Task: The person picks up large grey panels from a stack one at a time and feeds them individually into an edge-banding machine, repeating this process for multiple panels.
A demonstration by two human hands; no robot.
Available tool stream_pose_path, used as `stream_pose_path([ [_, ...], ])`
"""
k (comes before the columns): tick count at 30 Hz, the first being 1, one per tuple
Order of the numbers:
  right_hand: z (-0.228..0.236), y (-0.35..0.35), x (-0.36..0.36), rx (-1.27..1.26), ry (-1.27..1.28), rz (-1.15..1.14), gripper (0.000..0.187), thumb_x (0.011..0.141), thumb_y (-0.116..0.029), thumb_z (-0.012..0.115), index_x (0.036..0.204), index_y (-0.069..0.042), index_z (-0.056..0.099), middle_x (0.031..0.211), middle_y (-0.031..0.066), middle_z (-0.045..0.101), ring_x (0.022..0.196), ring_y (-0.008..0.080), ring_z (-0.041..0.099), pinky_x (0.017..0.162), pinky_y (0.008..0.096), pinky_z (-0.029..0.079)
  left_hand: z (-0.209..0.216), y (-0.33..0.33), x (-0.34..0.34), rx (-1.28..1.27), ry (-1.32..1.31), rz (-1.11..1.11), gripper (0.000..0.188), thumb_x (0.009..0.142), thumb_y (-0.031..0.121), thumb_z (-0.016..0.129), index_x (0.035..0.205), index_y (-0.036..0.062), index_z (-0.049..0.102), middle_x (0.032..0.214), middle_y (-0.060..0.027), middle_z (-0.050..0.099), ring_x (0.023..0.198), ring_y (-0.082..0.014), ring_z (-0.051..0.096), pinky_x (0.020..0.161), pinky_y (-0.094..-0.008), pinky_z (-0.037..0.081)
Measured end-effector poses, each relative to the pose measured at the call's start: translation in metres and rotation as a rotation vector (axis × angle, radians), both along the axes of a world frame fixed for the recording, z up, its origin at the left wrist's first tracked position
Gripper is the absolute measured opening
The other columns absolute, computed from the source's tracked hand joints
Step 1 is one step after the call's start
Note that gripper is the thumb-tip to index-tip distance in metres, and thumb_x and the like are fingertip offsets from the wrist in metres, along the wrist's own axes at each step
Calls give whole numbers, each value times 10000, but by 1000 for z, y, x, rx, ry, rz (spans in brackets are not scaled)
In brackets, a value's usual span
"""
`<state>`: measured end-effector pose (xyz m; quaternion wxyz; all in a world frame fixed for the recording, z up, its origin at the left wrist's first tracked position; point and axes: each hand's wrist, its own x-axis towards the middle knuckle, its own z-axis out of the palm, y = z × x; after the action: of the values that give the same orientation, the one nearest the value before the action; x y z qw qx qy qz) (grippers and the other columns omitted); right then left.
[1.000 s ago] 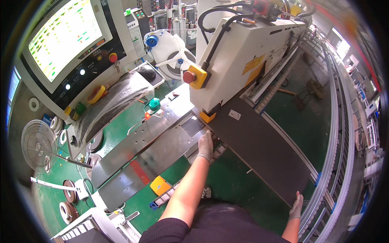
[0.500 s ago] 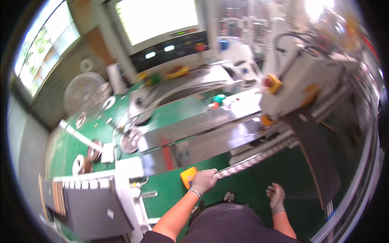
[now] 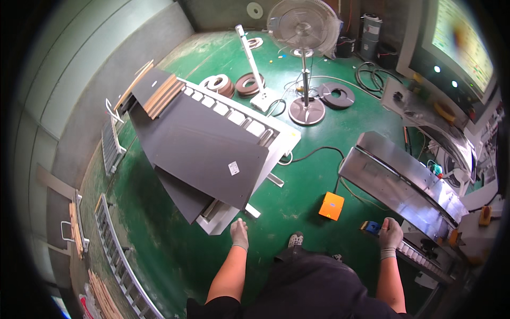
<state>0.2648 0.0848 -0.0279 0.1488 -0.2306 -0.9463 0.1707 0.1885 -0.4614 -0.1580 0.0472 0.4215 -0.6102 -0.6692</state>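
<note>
My left hand (image 3: 239, 233), in a pale glove, has its fingers curled in and shows nothing in them. It is just short of the near corner of a dark grey panel (image 3: 212, 154) with a small white label. This panel lies askew over another dark panel (image 3: 183, 199) on a white roller table (image 3: 287, 139). My right hand (image 3: 391, 234), gloved too, is closed beside the end of a roller rail (image 3: 422, 258). A small blue thing with a dark end (image 3: 370, 227) shows at its fingers; whether the hand holds it I cannot tell.
An orange box (image 3: 331, 206) is on the green floor ahead. A metal machine bed (image 3: 398, 178) is at right, a standing fan (image 3: 304, 29) with a round base beyond. Brown-edged boards (image 3: 162, 95) lie at the table's far end. A metal ladder-like frame (image 3: 119, 255) lies at left.
The view has swung left, bringing the panels and table to the middle. My left hand has come off the rail's end. My right hand, loosely open before, is now closed beside the rail.
</note>
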Motion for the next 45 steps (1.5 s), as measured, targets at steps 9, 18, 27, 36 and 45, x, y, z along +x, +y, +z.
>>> stream_pose_path([
  [9, 3, 5, -6, -15, -63, -115, 305, 970, -347, 539, 967, -81, 688, 921, 142, 695, 867, 355, 666, 747, 423, 520, 5, 1, -88, -156, 83, 52, 596, 911, 284, 701, 1256, -91, 392, 1308, -206, 466, 1173, -267, 531, 1004, -382, 458],
  [18, -5, 2, -8, 10, -93, -168, 365, 974, -410, 512, 1010, -92, 688, 970, 163, 698, 914, 377, 664, 785, 444, 520, 35, 14, -110, -54, -39, 80, 505, 917, 273, 702, 1183, -49, 418, 1177, -159, 531, 992, -232, 592, 787, -372, 522],
  [27, -5, -21, -18, -15, -88, -129, 283, 944, -345, 573, 995, -95, 695, 937, 135, 709, 888, 346, 678, 775, 428, 522, 46, -22, 19, 182, -23, -427, 407, 969, 289, 602, 1234, 40, 420, 1102, -75, 582, 893, -160, 590, 684, -317, 519],
  [36, -84, -135, -88, -1409, -253, 131, 448, 954, -336, 639, 1275, -31, 576, 1174, 140, 654, 1028, 281, 657, 896, 408, 526, 22, 30, 47, 223, -97, 241, 782, 1010, 622, 354, 1323, -77, 510, 1295, -152, 599, 1144, -274, 596, 999, -383, 476],
  [45, -9, -265, -132, -1867, -243, 235, 379, 991, -316, 584, 1247, -39, 558, 1227, 64, 632, 1118, 220, 608, 975, 391, 480, 145, 87, 17, 862, -2, -249, 600, 1040, 509, 397, 1246, -36, 539, 1185, -127, 637, 1038, -254, 649, 924, -403, 534],
])
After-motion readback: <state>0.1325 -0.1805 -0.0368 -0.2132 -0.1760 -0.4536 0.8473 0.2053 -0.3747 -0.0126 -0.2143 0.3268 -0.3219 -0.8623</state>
